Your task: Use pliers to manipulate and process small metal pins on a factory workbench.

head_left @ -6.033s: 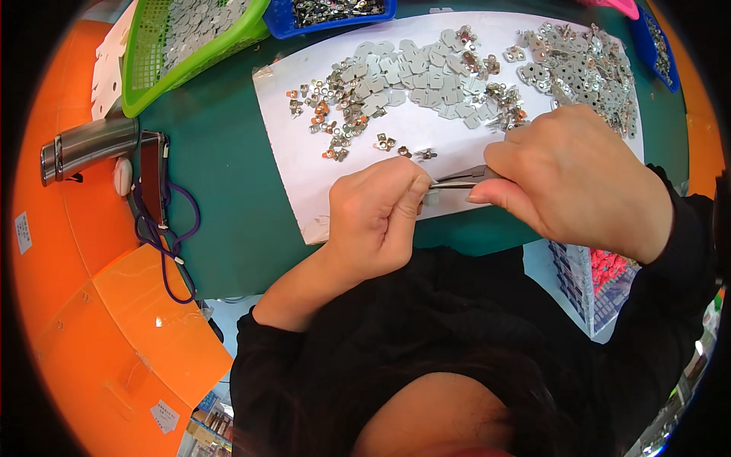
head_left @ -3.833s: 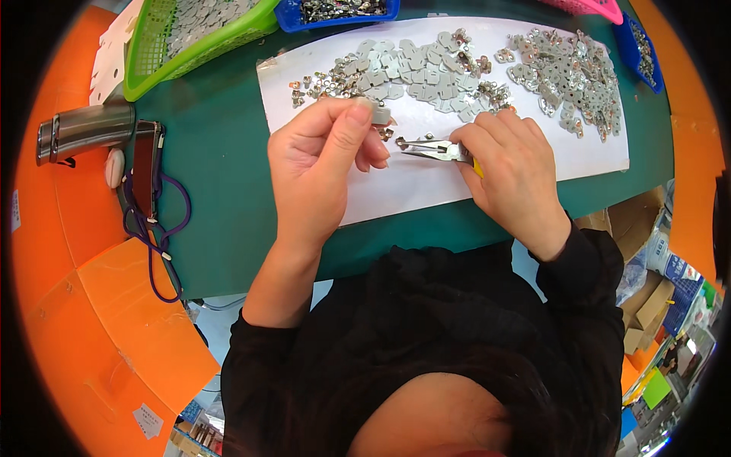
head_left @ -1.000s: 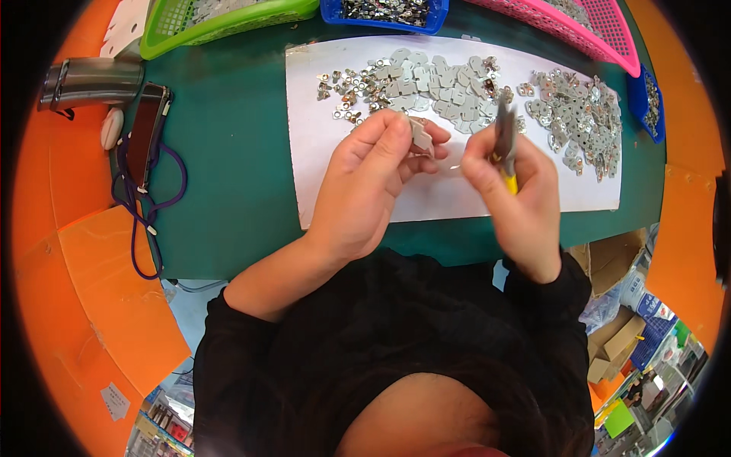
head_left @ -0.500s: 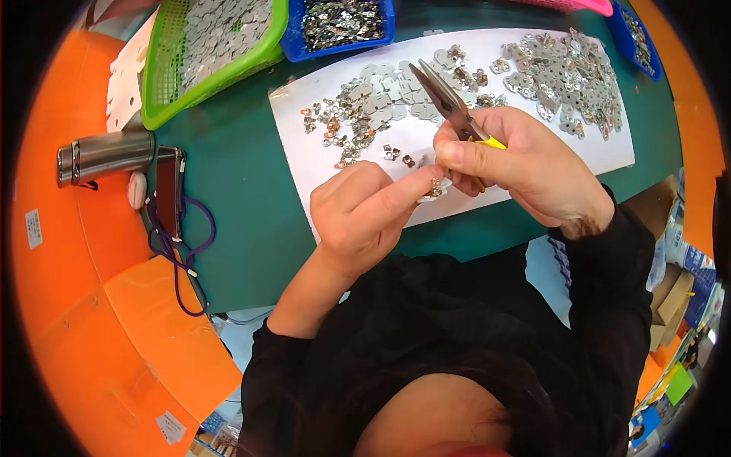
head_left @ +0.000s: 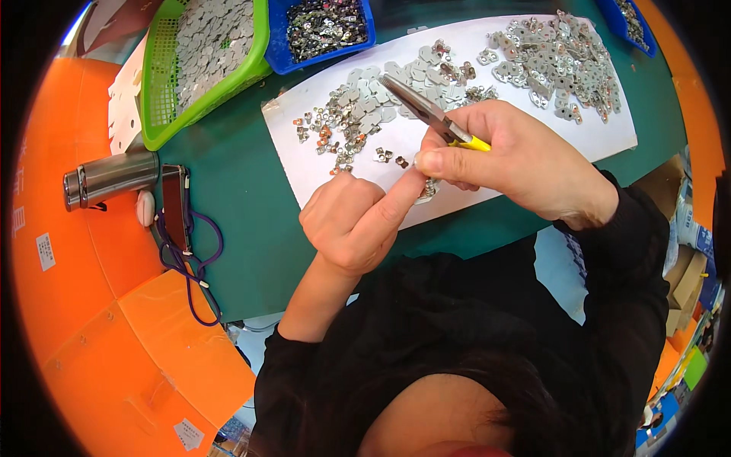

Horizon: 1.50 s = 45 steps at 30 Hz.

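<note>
Both sets of fingers met above the near edge of the white sheet (head_left: 472, 199), toward the front of the green worktop (head_left: 244, 259). The silvery metal piece (head_left: 429, 189) sat right at that meeting point, low and on the near side of the fingertips. Neither hand was clearly nearer.

Left hand (head_left: 349, 227): came in from the left, index finger stretched out, the others curled; fingers apparently pinched on the piece, thumb out of sight below. Right hand (head_left: 521, 158): thumb tip at the left index tip, fingers wrapped around the yellow-handled needle-nose pliers (head_left: 417, 102). Whether the right thumb touched the piece, could not tell. Piece too covered to read its long axis.

Pliers' nose pointed away from the piece, toward the worktop's far left corner, passing over the heap of grey plates (head_left: 419, 72). A few loose clips (head_left: 384, 155) lay on the sheet, just past the left index finger.
</note>
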Available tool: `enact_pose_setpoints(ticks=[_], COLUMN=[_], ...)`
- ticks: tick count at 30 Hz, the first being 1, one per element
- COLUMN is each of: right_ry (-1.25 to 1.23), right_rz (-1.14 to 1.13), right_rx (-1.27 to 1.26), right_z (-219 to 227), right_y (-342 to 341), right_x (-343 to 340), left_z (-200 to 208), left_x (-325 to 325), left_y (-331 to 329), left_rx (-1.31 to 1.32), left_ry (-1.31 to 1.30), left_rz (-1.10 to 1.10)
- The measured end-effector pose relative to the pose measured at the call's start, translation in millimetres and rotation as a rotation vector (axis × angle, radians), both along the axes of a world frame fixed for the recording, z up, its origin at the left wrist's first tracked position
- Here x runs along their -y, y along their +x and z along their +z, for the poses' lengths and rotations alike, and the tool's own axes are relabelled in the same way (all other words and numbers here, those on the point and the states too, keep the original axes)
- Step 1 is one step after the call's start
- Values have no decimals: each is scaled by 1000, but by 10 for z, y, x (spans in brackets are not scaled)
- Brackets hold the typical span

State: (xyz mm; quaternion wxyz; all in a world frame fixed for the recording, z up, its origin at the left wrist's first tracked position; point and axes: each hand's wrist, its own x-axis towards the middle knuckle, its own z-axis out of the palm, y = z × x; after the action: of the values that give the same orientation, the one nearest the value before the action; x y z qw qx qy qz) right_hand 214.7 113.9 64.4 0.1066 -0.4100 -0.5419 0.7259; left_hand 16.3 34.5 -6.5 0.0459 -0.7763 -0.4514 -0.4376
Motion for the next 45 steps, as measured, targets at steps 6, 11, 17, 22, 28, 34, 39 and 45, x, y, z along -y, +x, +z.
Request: enact_pose_setpoints(ticks=[6,11,17,22,28,34,39,45], right_ry=[662,1176,1661,1858,1886,1864,1803,1255], right_rz=[-48,-115,-101,-41,-45,32,109,150], right_rx=[-29,-140,-9,287,347,415,480,309], right_z=[-102,-284,-319,-237,-257,-220,-209,-185], right_y=[-31,-37,24,199,206,272,298,290], right_x=[74,132,124,55,100,113,149,96], left_z=[-11,-32,0,36,-19,-24,54,59], left_x=[27,68,37,51,42,17,58,100], left_y=[70,82,75,75,84,92,110,117], left_rx=[252,507,525,484,511,381,277,661], left_ry=[-138,-283,-299,-257,-208,-143,-184,-454], left_rz=[6,-26,-31,-102,-121,-69,-8,2])
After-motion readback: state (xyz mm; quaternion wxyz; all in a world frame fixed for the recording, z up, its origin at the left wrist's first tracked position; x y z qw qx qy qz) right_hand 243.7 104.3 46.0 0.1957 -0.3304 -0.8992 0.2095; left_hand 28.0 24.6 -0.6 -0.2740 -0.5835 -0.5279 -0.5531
